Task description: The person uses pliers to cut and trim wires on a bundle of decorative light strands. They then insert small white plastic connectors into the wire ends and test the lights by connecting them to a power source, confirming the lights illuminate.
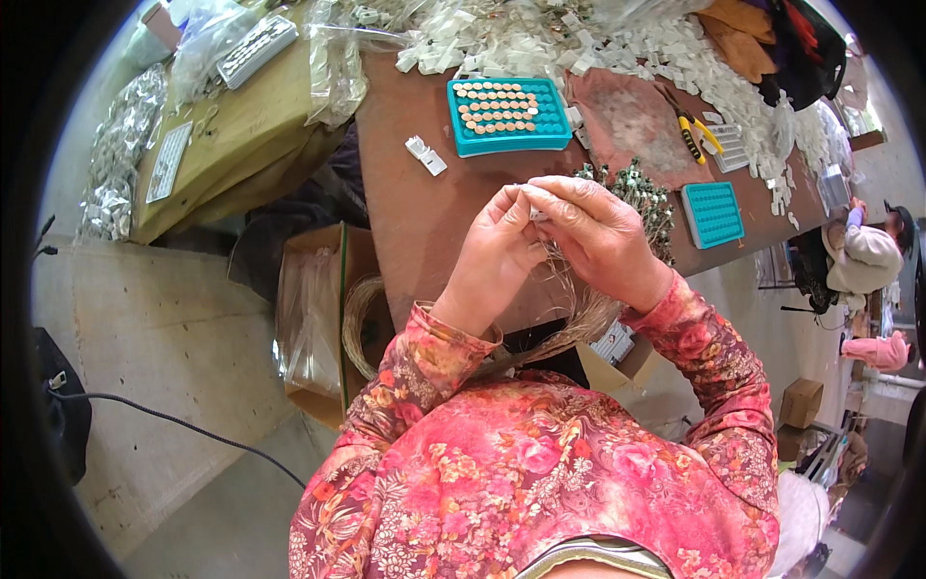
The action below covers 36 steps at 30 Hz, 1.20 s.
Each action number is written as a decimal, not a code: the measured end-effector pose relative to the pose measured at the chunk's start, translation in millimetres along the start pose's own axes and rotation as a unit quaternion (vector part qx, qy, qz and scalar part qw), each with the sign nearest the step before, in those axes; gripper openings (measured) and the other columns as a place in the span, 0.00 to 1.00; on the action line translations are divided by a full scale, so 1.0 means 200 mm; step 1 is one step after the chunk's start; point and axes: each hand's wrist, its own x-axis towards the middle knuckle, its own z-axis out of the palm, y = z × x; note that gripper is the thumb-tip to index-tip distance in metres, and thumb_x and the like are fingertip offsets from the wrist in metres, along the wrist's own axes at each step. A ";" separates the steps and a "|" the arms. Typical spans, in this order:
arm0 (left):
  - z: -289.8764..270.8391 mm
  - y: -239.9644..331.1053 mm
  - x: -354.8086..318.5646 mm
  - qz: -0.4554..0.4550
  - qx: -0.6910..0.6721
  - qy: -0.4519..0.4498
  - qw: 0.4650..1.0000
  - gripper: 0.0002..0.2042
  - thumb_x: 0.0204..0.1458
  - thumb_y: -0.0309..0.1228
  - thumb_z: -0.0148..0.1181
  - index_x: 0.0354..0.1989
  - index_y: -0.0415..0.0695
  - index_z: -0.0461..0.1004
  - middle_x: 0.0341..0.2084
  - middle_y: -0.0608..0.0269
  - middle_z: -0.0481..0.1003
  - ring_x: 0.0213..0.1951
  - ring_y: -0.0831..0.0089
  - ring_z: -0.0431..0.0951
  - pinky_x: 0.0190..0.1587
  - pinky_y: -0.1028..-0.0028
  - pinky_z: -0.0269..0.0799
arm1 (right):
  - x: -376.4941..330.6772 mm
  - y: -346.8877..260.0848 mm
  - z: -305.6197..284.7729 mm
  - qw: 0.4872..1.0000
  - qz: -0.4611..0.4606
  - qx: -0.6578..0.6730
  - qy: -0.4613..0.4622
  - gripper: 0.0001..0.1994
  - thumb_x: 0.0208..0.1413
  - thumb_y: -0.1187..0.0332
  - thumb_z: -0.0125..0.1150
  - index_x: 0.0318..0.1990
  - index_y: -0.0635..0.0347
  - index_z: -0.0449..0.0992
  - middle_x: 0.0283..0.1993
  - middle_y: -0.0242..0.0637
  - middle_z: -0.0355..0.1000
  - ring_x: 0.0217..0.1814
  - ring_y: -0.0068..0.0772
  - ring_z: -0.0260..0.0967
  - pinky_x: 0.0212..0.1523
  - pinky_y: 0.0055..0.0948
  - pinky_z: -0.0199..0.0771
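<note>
My left hand and my right hand meet above the table's near edge, thumbs and fingertips pinched together. Between them shows a sliver of a small white piece; the fingers cover most of it. Thin tan wires run below my hands in a long bundle that curves back toward my lap. Just beyond my right hand lies a cluster of wire ends with small dark-green and white parts. A teal tray with rows of round copper-coloured discs sits beyond my hands.
A second teal tray lies at the right, near yellow-handled pliers. White plastic pieces are heaped along the far side. A white part lies left of the disc tray. An open cardboard box stands at the left. Other people are off right.
</note>
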 end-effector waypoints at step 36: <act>0.02 0.01 -0.02 0.043 -0.007 -0.041 0.998 0.11 0.63 0.27 0.51 0.52 0.38 0.69 0.45 0.57 0.75 0.43 0.76 0.76 0.45 0.80 0.74 | 0.04 0.07 -0.14 0.996 0.018 0.083 -0.007 0.15 0.47 0.70 0.69 0.45 0.58 0.79 0.45 0.37 0.77 0.45 0.38 0.75 0.45 0.34 0.76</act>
